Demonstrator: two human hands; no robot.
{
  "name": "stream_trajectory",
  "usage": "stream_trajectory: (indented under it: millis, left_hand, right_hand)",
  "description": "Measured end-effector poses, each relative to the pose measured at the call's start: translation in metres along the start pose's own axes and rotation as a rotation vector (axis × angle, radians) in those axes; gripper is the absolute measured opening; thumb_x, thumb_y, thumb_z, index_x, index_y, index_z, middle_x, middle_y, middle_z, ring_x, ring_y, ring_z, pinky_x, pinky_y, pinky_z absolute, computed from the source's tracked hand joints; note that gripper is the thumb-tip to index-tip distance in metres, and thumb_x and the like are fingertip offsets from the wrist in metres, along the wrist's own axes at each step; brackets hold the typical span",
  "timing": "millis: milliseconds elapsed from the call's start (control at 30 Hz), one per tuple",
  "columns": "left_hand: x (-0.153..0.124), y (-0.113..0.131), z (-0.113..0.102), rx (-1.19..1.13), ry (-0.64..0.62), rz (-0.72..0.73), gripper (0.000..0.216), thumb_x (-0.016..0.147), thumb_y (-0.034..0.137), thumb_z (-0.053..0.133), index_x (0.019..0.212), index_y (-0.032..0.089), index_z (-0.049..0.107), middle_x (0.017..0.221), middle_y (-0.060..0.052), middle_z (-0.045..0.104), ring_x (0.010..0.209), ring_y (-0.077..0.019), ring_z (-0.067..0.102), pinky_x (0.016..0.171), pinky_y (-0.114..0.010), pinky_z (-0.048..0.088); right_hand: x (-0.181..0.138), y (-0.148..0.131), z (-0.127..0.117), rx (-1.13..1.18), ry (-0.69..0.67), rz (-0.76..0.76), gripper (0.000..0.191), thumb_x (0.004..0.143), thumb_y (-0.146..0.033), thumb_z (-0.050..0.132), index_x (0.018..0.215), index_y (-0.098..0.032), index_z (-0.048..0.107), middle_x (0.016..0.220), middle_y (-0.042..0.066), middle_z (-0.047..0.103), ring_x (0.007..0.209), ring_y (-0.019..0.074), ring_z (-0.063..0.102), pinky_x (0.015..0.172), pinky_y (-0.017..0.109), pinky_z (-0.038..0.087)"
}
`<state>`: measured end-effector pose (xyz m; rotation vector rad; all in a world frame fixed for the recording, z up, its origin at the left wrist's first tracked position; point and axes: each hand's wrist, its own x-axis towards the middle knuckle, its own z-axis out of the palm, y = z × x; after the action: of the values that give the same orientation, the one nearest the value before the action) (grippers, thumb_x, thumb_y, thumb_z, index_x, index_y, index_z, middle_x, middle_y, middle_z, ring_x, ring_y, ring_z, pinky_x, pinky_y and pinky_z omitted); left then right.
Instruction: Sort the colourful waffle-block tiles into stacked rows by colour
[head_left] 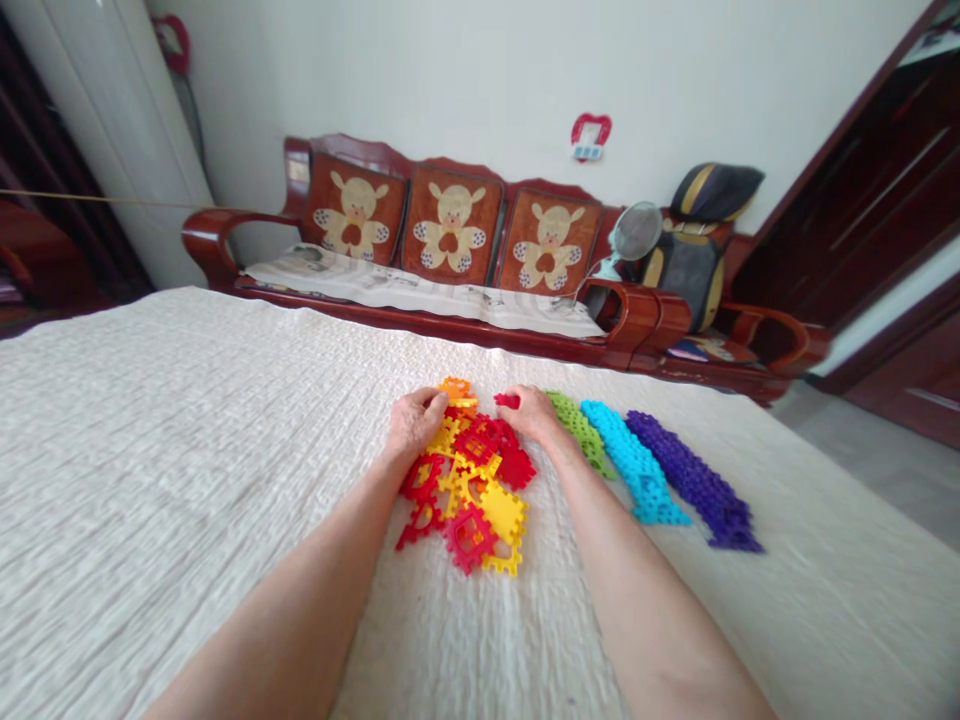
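A loose pile of red, yellow and orange interlocking plastic tiles [504, 512] lies on the white cloth, with notched edges and some cut-out centres. At the pile's far left edge, my left hand [417, 422] is closed, thumb and fingers pinching a yellow-orange tile [463, 402]. Across from it, my right hand [534, 412] grips a red tile [507, 400], mostly hidden by the fingers. Just right of that hand runs a row of green tiles [579, 432]. Beyond it lie a light-blue row [634, 468] and a purple row [697, 482], each overlapping lengthwise.
The quilted white cloth [187, 480] covers the wide surface under my arms. Behind its far edge stands a wooden sofa [442, 312] with bear-patterned cushions [452, 225]. A small fan [636, 232] and a chair with a black-and-yellow massage cushion [686, 275] are at the right.
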<state>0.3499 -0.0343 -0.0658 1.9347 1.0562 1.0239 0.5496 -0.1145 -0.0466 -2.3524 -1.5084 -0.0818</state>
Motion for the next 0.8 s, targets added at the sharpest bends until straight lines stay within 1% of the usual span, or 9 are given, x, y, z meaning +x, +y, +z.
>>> stream_trajectory:
  millis: [133,200,300,367,433,567,667,733,800]
  left_hand:
    - [0.000,0.000,0.000,0.003,0.004,-0.010,0.035,0.081,0.040,0.046,0.081,0.017,0.073,0.075,-0.002,0.072,0.075,-0.0162,0.064,0.068,-0.024,0.043]
    - [0.000,0.001,0.000,0.010,0.007,-0.012,0.034,0.080,0.040,0.047,0.081,0.017,0.073,0.075,-0.002,0.072,0.075,-0.0164,0.064,0.069,-0.024,0.043]
    - [0.000,0.002,0.000,0.020,0.008,-0.018,0.035,0.081,0.040,0.046,0.081,0.017,0.073,0.074,-0.002,0.071,0.074,-0.0161,0.063,0.069,-0.024,0.043]
    - [0.000,0.003,-0.001,0.026,0.007,-0.019,0.035,0.081,0.040,0.046,0.082,0.017,0.073,0.075,-0.002,0.071,0.074,-0.0159,0.063,0.069,-0.024,0.043]
    - [0.000,0.003,-0.001,0.030,0.006,-0.012,0.035,0.081,0.040,0.047,0.083,0.017,0.073,0.075,-0.002,0.071,0.074,-0.0157,0.063,0.070,-0.024,0.043]
    - [0.000,0.002,-0.001,0.021,0.004,-0.003,0.035,0.081,0.040,0.047,0.081,0.017,0.073,0.074,-0.001,0.071,0.074,-0.0153,0.063,0.068,-0.023,0.043]
    - [0.000,0.002,-0.001,0.009,0.006,-0.008,0.034,0.081,0.040,0.047,0.081,0.017,0.073,0.074,-0.002,0.071,0.075,-0.0157,0.063,0.068,-0.023,0.042]
    - [0.000,0.002,-0.001,0.005,0.007,-0.010,0.034,0.081,0.040,0.047,0.082,0.017,0.073,0.075,-0.002,0.071,0.076,-0.0160,0.063,0.069,-0.023,0.042]
    - [0.000,0.001,-0.001,0.008,0.005,-0.010,0.034,0.081,0.040,0.047,0.082,0.017,0.073,0.075,-0.002,0.071,0.076,-0.0160,0.063,0.069,-0.024,0.042]
  right_hand:
    - [-0.001,-0.004,-0.003,-0.107,0.032,0.075,0.033,0.083,-0.037,0.055,0.102,-0.014,0.068,0.103,0.015,0.065,0.099,0.0234,0.060,0.088,0.030,0.043]
    - [-0.001,-0.004,-0.006,-0.133,0.051,0.068,0.034,0.084,-0.037,0.053,0.103,-0.013,0.068,0.108,0.016,0.063,0.102,0.0249,0.059,0.090,0.031,0.043]
    - [0.001,-0.002,-0.009,-0.117,0.023,-0.078,0.028,0.083,-0.024,0.053,0.105,-0.016,0.067,0.115,0.011,0.063,0.108,0.0216,0.057,0.094,0.028,0.040]
    - [0.001,-0.001,-0.010,-0.102,-0.025,-0.179,0.029,0.083,-0.017,0.050,0.106,-0.019,0.066,0.117,0.007,0.064,0.110,0.0183,0.057,0.096,0.025,0.038]
    - [0.000,0.000,-0.009,-0.108,-0.061,-0.214,0.030,0.084,-0.015,0.048,0.107,-0.020,0.067,0.118,0.006,0.065,0.110,0.0173,0.058,0.097,0.025,0.038]
    - [-0.004,-0.001,-0.011,-0.142,-0.087,-0.176,0.031,0.085,-0.015,0.047,0.106,-0.020,0.068,0.117,0.006,0.066,0.109,0.0178,0.059,0.095,0.025,0.039]
    - [-0.004,-0.005,-0.015,-0.168,-0.093,-0.097,0.031,0.082,-0.015,0.049,0.104,-0.020,0.070,0.114,0.008,0.067,0.106,0.0196,0.061,0.092,0.027,0.041]
    - [-0.004,-0.008,-0.019,-0.156,-0.056,-0.065,0.029,0.081,-0.016,0.050,0.102,-0.020,0.070,0.111,0.009,0.068,0.105,0.0208,0.061,0.090,0.028,0.042]
    - [-0.006,-0.010,-0.024,-0.105,0.007,-0.084,0.027,0.081,-0.017,0.050,0.101,-0.019,0.070,0.108,0.009,0.068,0.103,0.0203,0.061,0.088,0.027,0.042]
